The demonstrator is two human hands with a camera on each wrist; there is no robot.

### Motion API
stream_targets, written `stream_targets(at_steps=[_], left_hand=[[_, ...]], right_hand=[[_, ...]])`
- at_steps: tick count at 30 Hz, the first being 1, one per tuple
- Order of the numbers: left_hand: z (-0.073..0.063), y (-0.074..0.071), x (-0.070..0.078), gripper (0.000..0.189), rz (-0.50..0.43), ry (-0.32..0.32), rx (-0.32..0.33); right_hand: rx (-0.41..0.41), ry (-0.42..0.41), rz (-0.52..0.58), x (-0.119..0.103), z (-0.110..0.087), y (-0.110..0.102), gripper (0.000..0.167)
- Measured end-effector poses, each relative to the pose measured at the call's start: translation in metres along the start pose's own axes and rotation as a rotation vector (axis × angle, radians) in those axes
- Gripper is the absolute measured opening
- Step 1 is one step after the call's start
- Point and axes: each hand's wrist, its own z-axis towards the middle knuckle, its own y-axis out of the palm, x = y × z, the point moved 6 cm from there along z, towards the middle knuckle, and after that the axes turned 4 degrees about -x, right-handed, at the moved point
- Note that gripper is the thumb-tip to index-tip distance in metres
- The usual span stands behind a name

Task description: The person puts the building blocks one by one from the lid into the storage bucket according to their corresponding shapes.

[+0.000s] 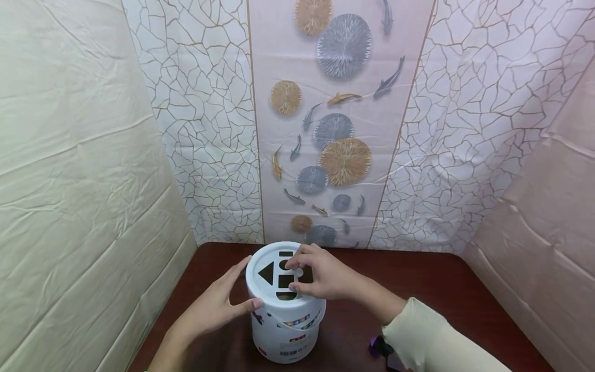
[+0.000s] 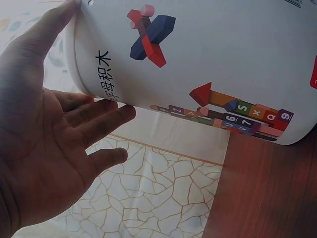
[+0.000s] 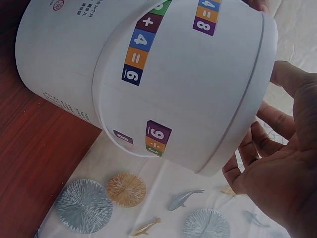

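Observation:
A white bucket [image 1: 285, 341] printed with colourful blocks stands upright on the table. Its white lid [image 1: 259, 258] has dark cut-outs, among them a triangle, a square and a round one. My left hand [image 1: 225, 299] spreads around the bucket's left side, thumb at the near rim; the left wrist view shows its fingers fairly straight beside the wall. Over the right part of the lid, my right hand [image 1: 325, 271] bends its fingers down, thumb and index finger apart. Nothing shows between them, though the hand covers part of the lid. In the right wrist view, its fingertips are near the lid's edge.
The dark red-brown table [image 1: 395, 279] extends around the bucket. Near the right sleeve lies a small black and purple object [image 1: 380, 346], partly hidden. A thin white handle [image 3: 96, 94] hangs against the bucket. Patterned cloth [image 1: 214, 129] hangs behind the table, with plain cloth at both sides.

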Motion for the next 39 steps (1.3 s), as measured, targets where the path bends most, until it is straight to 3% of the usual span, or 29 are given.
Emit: stream_targets(at_steps=[15, 31, 39], left_hand=[[-0.002, 0.001, 0.004, 0.11, 0.009, 0.006, -0.011], [-0.002, 0.0, 0.003, 0.111, 0.041, 0.051, 0.017], [-0.001, 0.0, 0.004, 0.11, 0.041, 0.009, -0.009]], right_hand=[[0.082, -0.016, -0.02, 0.005, -0.025, -0.014, 0.029], [0.153, 0.078, -0.098, 0.04, -0.077, -0.03, 0.029], [0.191, 0.088, -0.148, 0.059, -0.104, -0.03, 0.027]])
